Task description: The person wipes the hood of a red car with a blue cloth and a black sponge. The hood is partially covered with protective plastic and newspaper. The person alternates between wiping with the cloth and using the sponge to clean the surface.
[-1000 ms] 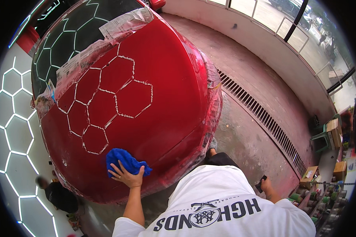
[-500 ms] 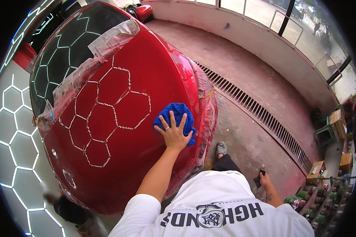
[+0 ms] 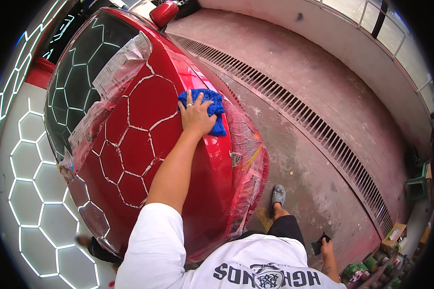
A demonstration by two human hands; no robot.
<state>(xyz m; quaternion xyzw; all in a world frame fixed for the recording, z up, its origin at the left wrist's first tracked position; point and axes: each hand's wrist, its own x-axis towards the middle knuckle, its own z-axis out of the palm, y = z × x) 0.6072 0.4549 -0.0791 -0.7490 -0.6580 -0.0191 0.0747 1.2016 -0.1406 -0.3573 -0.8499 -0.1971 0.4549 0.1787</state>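
My left hand holds a blue microfiber cloth pressed against a glossy red car panel. The fingers are spread over the cloth, a ring on one of them, and the cloth sits near the panel's right edge. Low at my right side, my right hand is closed on a small, dark, flat piece, whose kind I cannot make out. Printed masking paper lines the panel beside the dark window glass. Clear masking film covers the car's right side.
A long drain grate crosses the floor right of the car. Cans and a cardboard box stand at the lower right. Beyond the car's left side, a dark-clothed person is partly visible. Hexagonal lights reflect in the paint.
My left hand has slid the blue cloth forward along the panel toward its far right edge. The view has shifted with my body. My right hand still holds the dark piece.
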